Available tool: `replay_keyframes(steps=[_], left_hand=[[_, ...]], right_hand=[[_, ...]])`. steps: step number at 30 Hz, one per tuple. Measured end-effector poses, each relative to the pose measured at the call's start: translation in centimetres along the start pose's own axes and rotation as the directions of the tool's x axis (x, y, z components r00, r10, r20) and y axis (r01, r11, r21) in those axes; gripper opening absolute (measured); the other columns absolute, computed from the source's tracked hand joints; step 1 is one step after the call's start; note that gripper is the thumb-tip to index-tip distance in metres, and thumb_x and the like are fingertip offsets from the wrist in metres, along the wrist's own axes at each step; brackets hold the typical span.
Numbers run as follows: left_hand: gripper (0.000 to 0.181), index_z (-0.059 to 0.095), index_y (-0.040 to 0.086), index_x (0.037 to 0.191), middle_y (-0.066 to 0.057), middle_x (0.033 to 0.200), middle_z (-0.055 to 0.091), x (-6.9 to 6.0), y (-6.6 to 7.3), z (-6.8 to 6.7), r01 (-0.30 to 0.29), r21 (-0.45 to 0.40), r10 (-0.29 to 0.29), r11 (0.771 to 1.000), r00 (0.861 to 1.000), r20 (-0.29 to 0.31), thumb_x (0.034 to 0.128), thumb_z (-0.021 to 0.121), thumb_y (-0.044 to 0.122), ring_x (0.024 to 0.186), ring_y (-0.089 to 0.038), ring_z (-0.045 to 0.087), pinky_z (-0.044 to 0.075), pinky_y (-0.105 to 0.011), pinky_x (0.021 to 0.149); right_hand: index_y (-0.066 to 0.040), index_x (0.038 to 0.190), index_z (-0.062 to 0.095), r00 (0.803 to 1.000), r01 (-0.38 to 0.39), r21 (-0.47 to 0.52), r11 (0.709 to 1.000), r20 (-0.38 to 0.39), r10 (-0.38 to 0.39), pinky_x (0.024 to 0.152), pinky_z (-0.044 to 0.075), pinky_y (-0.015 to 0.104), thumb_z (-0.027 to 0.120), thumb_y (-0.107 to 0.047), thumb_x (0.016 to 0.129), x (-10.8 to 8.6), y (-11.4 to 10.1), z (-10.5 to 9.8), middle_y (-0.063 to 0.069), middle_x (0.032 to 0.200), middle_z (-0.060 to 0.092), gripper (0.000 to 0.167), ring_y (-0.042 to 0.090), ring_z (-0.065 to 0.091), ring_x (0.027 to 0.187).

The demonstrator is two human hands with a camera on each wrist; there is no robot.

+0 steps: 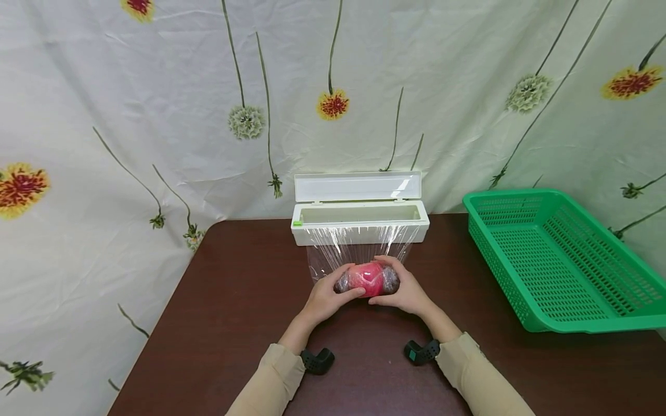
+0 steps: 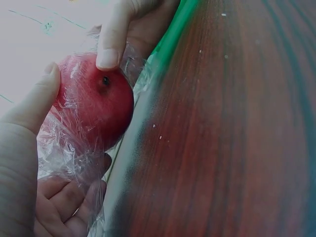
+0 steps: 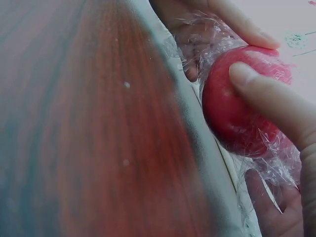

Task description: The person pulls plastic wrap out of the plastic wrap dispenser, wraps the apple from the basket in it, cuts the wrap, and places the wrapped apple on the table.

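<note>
A red apple (image 1: 368,278), partly wrapped in clear cling film, is held between both hands above the dark table. From the left side, my left hand (image 1: 324,297) grips the apple and the bunched film, thumb on the near side. My right hand (image 1: 408,293) holds the other side; its thumb presses on the apple's skin in the right wrist view. A dark dimple shows on the apple (image 2: 106,94) in the left wrist view. Stretched film (image 1: 340,240) runs from the apple back to a white dispenser box (image 1: 359,236), whose lid (image 1: 358,188) stands raised.
A green plastic basket (image 1: 536,323) stands on the right of the brown table (image 1: 234,323). Behind the table hangs a white flowered cloth (image 1: 182,86). Black bands are worn on both wrists.
</note>
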State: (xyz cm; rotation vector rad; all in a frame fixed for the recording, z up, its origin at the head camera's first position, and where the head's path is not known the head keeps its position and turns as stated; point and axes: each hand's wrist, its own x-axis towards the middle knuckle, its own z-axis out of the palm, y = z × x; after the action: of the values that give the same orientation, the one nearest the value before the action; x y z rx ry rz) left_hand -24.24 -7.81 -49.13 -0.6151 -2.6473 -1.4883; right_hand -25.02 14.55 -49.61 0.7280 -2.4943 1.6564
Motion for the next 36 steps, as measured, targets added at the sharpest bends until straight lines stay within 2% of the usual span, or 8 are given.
replay_keyframes(steps=[8,13,16,20,23,25,30,36], left_hand=[[0.06,0.052,0.025,0.133,0.0,0.12,0.06,-0.1,-0.2,0.1,0.024,-0.056,-0.024,0.998,1.0,-0.006,0.0803,0.07,0.048,0.103,-0.016,0.056,0.049,-0.039,0.085],[0.064,0.052,0.021,0.131,-0.001,0.121,0.059,-0.2,-0.3,0.3,0.032,-0.08,-0.035,0.996,0.998,-0.045,0.0763,0.074,0.047,0.103,-0.019,0.056,0.049,-0.04,0.085],[0.066,0.056,0.018,0.128,-0.002,0.121,0.059,-0.2,-0.2,0.3,-0.017,-0.036,0.013,0.999,0.993,-0.116,0.0723,0.078,0.046,0.104,-0.02,0.055,0.049,-0.042,0.086],[0.067,0.06,0.014,0.124,-0.001,0.122,0.058,-0.1,-0.1,0.2,-0.112,0.038,0.117,0.993,0.975,-0.19,0.0673,0.083,0.042,0.108,-0.02,0.053,0.047,-0.045,0.089],[0.074,0.057,0.013,0.127,0.0,0.126,0.054,-0.1,-0.2,0.2,-0.157,0.031,0.16,0.987,0.972,-0.172,0.0644,0.086,0.039,0.113,-0.019,0.05,0.045,-0.045,0.092],[0.078,0.054,0.013,0.129,-0.002,0.13,0.051,-0.1,-0.2,0.2,-0.177,0.007,0.176,0.984,0.974,-0.142,0.0632,0.087,0.037,0.116,-0.019,0.048,0.044,-0.046,0.094],[0.081,0.048,0.011,0.131,-0.005,0.136,0.046,0.0,-0.4,0.3,-0.234,-0.031,0.23,0.972,0.967,-0.105,0.063,0.088,0.028,0.121,-0.023,0.045,0.042,-0.049,0.096],[0.077,0.046,0.018,0.133,-0.003,0.131,0.05,-0.1,-0.2,0.3,-0.205,-0.038,0.201,0.978,0.977,-0.071,0.0676,0.086,0.028,0.116,-0.021,0.049,0.044,-0.047,0.094]], right_hand=[[-0.024,0.13,0.049,1.0,-0.01,-0.053,0.999,-0.004,0.01,0.087,0.049,0.044,0.085,-0.029,0.066,0.0,-0.1,0.0,0.004,0.122,0.056,0.074,0.024,0.054,0.106],[-0.023,0.131,0.05,1.0,-0.026,-0.078,0.997,-0.001,0.026,0.088,0.048,0.047,0.086,-0.03,0.066,-0.1,-0.5,-0.1,0.006,0.122,0.057,0.074,0.026,0.055,0.106],[-0.02,0.132,0.049,0.999,-0.034,-0.088,0.996,0.004,0.035,0.088,0.048,0.048,0.085,-0.028,0.068,-0.1,-0.8,-0.1,0.009,0.123,0.057,0.074,0.027,0.055,0.106],[-0.011,0.133,0.049,0.999,-0.046,-0.094,0.995,0.015,0.048,0.089,0.047,0.051,0.082,-0.018,0.071,-0.4,-3.5,-0.5,0.015,0.122,0.057,0.071,0.032,0.055,0.106],[-0.004,0.132,0.049,0.998,-0.054,-0.096,0.994,0.018,0.056,0.089,0.046,0.05,0.081,-0.013,0.072,-0.6,-5.4,-0.7,0.019,0.121,0.057,0.068,0.035,0.055,0.105],[-0.004,0.132,0.049,0.999,-0.046,-0.098,0.994,0.017,0.048,0.088,0.047,0.048,0.08,-0.013,0.073,-0.6,-5.4,-0.7,0.019,0.119,0.058,0.067,0.033,0.056,0.104],[-0.008,0.133,0.049,0.998,-0.055,-0.096,0.994,0.012,0.056,0.086,0.048,0.047,0.082,-0.014,0.071,-0.2,-2.6,-0.2,0.016,0.119,0.058,0.07,0.032,0.056,0.103],[-0.018,0.132,0.05,0.998,-0.059,-0.089,0.994,0.004,0.059,0.085,0.048,0.043,0.084,-0.024,0.071,0.0,-0.8,-0.2,0.01,0.118,0.06,0.07,0.026,0.057,0.102]])
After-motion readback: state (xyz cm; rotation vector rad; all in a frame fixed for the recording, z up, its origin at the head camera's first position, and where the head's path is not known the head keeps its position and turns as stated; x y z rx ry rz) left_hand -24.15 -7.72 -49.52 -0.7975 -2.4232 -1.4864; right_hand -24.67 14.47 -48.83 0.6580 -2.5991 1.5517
